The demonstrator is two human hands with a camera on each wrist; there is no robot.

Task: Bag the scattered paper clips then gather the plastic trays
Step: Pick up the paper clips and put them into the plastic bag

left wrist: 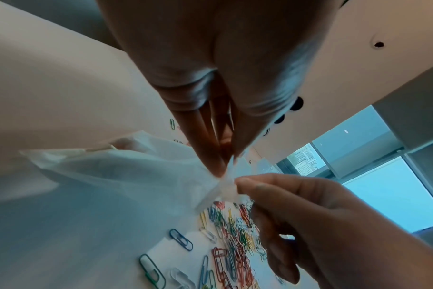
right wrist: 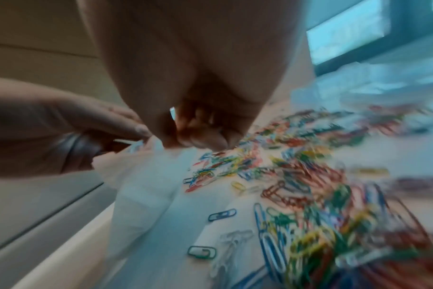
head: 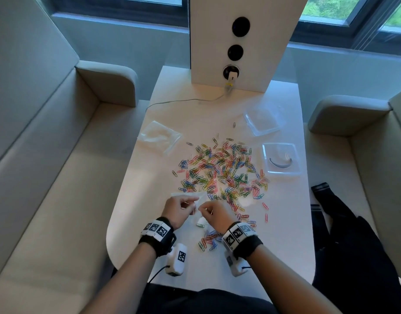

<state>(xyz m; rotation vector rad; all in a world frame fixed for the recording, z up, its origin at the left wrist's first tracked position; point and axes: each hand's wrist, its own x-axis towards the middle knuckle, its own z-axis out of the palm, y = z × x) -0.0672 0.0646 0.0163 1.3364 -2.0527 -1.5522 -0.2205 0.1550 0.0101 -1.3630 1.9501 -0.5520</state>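
The paper clips (head: 222,171) are spread in a coloured heap over the middle of the table (head: 283,223), with a smaller clump lying near the wrists; none can be seen bagged yet. To the far left of the heap a spare clear bag (head: 159,137) lies flat. At the near edge a small clear bag (left wrist: 126,172) is held up between both hands: its rim is pinched by the fingers (left wrist: 214,162) of the left hand (head: 180,210), and the opposite lip is pinched by the right hand (head: 217,215). The step in hand is judged to be the opening of the bag's mouth. Next, the lips must be pulled apart and kept open by one hand so that clips can be fed in by the other. On the right, two plastic trays (head: 282,158) rest apart, not yet gathered.
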